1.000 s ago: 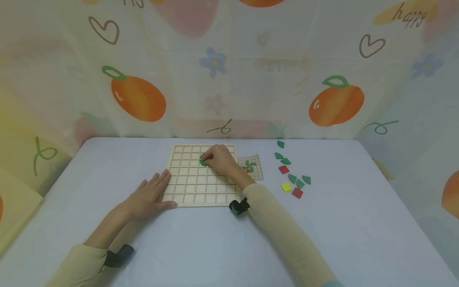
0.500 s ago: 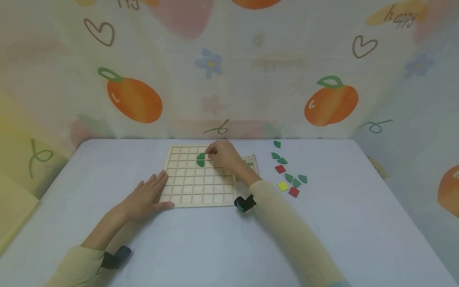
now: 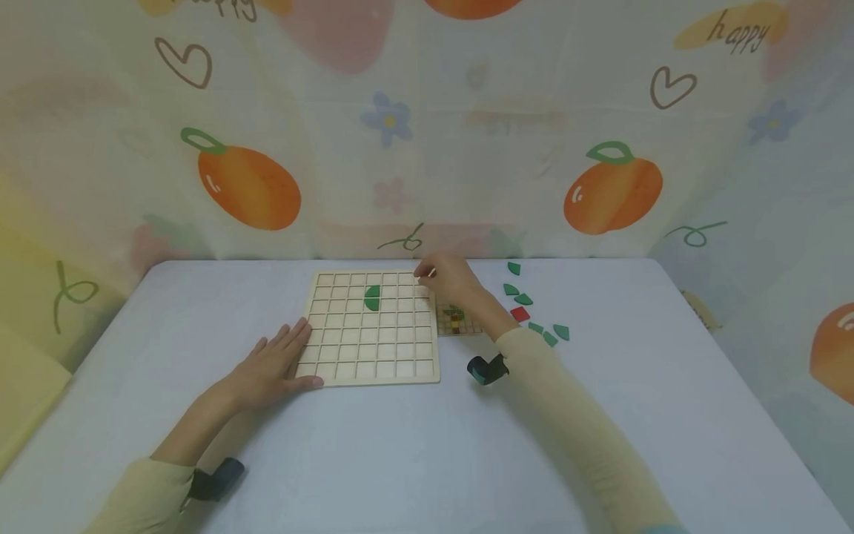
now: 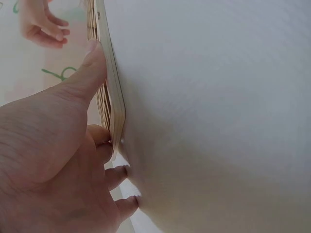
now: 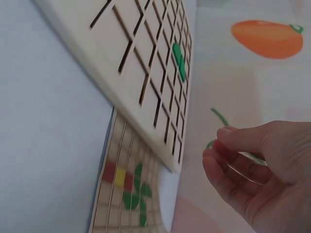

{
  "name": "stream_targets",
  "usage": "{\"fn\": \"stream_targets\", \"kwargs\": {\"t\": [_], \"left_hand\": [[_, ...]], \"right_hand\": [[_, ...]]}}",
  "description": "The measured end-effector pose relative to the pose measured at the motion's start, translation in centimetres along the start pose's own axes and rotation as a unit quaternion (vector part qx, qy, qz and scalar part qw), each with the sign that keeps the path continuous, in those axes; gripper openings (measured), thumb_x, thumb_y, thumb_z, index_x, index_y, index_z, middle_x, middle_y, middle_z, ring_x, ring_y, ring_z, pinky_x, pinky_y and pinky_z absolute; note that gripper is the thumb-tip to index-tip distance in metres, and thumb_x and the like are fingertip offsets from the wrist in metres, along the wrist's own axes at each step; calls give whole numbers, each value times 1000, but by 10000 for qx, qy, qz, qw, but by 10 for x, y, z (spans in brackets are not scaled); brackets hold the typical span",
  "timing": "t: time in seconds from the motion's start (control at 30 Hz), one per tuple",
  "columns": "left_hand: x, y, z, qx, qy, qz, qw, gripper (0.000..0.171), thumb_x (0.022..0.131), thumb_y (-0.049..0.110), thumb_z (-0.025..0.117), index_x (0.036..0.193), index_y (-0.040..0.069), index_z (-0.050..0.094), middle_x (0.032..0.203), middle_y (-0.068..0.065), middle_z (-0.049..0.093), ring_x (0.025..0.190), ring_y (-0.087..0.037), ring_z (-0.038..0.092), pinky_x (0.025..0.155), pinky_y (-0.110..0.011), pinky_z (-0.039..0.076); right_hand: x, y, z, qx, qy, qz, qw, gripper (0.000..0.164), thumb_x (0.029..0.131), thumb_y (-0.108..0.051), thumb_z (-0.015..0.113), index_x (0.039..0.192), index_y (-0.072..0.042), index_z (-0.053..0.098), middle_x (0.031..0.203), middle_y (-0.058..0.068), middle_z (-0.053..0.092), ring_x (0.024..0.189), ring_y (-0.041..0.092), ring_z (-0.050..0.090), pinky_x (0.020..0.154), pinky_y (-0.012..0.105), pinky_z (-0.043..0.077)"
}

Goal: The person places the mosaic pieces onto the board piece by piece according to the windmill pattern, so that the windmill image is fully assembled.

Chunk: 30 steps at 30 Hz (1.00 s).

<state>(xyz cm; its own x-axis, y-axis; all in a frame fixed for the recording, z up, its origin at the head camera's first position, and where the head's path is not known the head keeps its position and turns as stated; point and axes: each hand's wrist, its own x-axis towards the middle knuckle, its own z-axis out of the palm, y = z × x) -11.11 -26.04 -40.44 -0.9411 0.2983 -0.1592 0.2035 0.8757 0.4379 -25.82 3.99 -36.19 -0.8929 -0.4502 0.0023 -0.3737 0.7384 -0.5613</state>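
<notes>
A wooden grid board point(image 3: 373, 348) lies on the table. A green half-round shape point(image 3: 372, 298) fills two cells in its far rows, also seen as a green piece point(image 5: 179, 60) in the right wrist view. My left hand point(image 3: 283, 356) lies flat on the board's near left corner, thumb point(image 4: 92, 63) along the board's edge point(image 4: 115, 104). My right hand point(image 3: 437, 276) hovers past the board's far right corner with loosely curled fingers point(image 5: 228, 160) and holds nothing. A pattern card point(image 3: 460, 321) lies right of the board, partly under my right wrist.
Loose tiles lie on the table to the right: green curved pieces point(image 3: 523, 300), a red square point(image 3: 520, 314) and more green pieces point(image 3: 562, 331). The pattern card point(image 5: 129, 189) tucks slightly under the board point(image 5: 141, 63). A fruit-print cloth backs the table.
My right hand let go of the green shape, leaving it in the board, and moved right past the board's far corner. The left hand stayed put.
</notes>
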Motion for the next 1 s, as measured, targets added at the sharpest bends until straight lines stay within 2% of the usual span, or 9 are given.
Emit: {"fn": "stream_targets", "kwargs": {"t": [0.47,0.63,1.0], "left_hand": [[-2,1,-3,-14,-65,-25,10000,101,88,55,65,154,-4,15,161,-23,11,146,-47,8,113,-66,5],[-2,1,-3,12,-24,22,10000,101,88,55,64,154,-5,16,161,-24,12,145,-48,9,112,-67,6],[-1,-2,-2,-44,-42,72,10000,102,88,57,63,154,-4,15,161,-23,11,146,-48,8,112,-67,6]], "right_hand": [[-14,42,-21,89,380,195,9990,18,93,-8,66,109,-2,72,106,12,69,98,25,63,84,36,53],[-21,56,-33,112,336,416,9985,20,95,-8,64,113,-1,71,109,13,68,100,27,61,82,37,53],[-33,98,-51,-238,336,505,9979,20,92,-5,66,110,3,71,106,19,69,98,32,63,82,41,54]]}}
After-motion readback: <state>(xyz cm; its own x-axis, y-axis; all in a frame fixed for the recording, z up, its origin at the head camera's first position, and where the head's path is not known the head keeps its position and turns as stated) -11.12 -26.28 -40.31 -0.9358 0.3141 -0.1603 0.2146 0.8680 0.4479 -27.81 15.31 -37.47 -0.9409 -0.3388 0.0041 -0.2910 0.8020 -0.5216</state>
